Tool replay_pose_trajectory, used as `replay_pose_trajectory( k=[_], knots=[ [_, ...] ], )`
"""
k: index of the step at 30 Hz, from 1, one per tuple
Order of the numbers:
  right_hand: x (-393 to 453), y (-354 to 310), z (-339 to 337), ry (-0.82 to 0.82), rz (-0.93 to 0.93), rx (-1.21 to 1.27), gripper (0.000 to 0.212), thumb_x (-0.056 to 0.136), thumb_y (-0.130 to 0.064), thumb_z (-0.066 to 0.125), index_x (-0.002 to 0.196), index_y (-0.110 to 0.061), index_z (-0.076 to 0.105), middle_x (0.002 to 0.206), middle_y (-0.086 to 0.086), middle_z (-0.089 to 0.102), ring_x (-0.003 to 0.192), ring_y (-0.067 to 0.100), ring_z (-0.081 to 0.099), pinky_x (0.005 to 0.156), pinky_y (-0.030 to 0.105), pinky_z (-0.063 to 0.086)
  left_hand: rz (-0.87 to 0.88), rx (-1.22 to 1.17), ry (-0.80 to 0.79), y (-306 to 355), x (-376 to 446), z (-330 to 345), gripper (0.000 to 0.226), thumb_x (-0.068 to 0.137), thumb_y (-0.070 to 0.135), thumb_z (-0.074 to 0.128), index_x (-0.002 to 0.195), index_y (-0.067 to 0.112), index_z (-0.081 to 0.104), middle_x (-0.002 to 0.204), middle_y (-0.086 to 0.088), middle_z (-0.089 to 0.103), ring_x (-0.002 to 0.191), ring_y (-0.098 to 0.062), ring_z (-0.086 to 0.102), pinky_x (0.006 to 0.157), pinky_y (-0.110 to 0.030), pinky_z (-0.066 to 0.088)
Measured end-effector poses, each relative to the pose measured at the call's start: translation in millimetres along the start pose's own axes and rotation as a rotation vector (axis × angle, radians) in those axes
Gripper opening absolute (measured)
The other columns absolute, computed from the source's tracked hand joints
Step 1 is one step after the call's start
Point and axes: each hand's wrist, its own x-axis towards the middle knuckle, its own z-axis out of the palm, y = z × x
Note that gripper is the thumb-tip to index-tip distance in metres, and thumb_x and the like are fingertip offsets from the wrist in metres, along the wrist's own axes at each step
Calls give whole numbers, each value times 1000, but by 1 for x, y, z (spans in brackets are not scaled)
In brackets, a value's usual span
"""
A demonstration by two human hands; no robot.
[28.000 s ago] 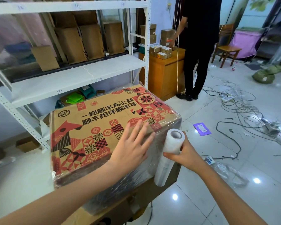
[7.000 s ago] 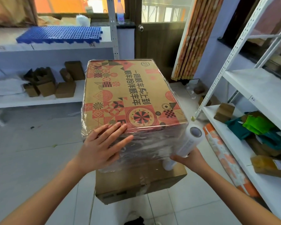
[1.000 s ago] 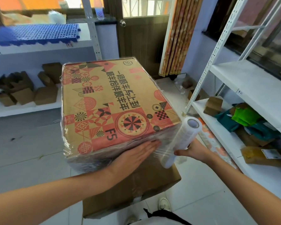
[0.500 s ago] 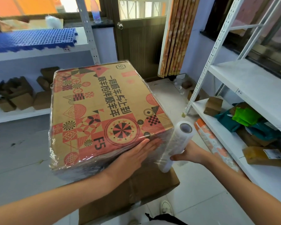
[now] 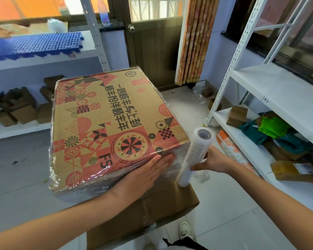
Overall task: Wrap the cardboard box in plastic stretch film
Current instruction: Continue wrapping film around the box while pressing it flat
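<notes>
Right now my left hand (image 5: 145, 175) lies flat on the stiff cardboard box (image 5: 107, 127), beneath its palm; film looks slick. My right hand (image 5: 212, 160), beside it, grips the light film roll (image 5: 194, 156) mid-length.

plain brown carton (image 5: 170, 204) sits on the pale tiled floor (image 5: 224, 213), and the printed cardboard box (image 5: 107, 127) rests right on top of it, film-wrapped, overhanging the carton's left side.
</notes>
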Motion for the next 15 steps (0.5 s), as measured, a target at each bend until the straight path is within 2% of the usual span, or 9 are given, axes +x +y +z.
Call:
replay_pose_trajectory(
  k=[2,5,7,10,13,15],
  knots=[
    [7,-5,-1,-7,0,-15,52,65,-29,86,100,-40,50,92,-18,58,87,6,62,60,5,47,-8,-13,-8,-2,-1,0,82,95,49,26,146,-7,-6,152,-29,-15,138,-46,-17,111,-58,-17],
    [16,-14,-2,-56,-4,14,49,67,-22,85,105,-30,56,96,-13,63,90,7,63,63,9,50,-3,-57,-32,-1,-5,-3,84,94,50,28,146,-7,-6,152,-28,-14,139,-46,-16,111,-57,-16],
    [19,-20,-2,-76,2,25,46,68,-15,85,97,-36,56,92,-15,62,85,-4,62,62,7,48,23,-115,-48,3,-7,-5,89,92,47,36,145,-9,-8,152,-29,-15,139,-46,-18,111,-57,-17],
    [20,-20,-5,-99,14,28,47,67,-9,84,92,-38,56,88,-15,62,78,-13,60,60,6,47,228,-150,-32,23,-9,-7,100,85,46,49,142,-13,-9,150,-33,-16,138,-48,-19,109,-59,-18],
    [20,-18,-8,-110,24,32,46,68,-10,84,94,-37,56,90,-14,62,79,-11,61,61,8,48,488,-60,-64,68,-1,-2,90,85,52,47,146,-2,8,148,-35,-14,137,-49,-18,110,-58,-17],
    [20,-17,-8,-113,20,36,47,69,-11,84,96,-36,56,92,-13,63,81,-8,62,62,9,49,550,72,-68,93,12,11,88,88,52,47,148,1,7,150,-30,-13,138,-45,-15,108,-57,-15]
  ],
)
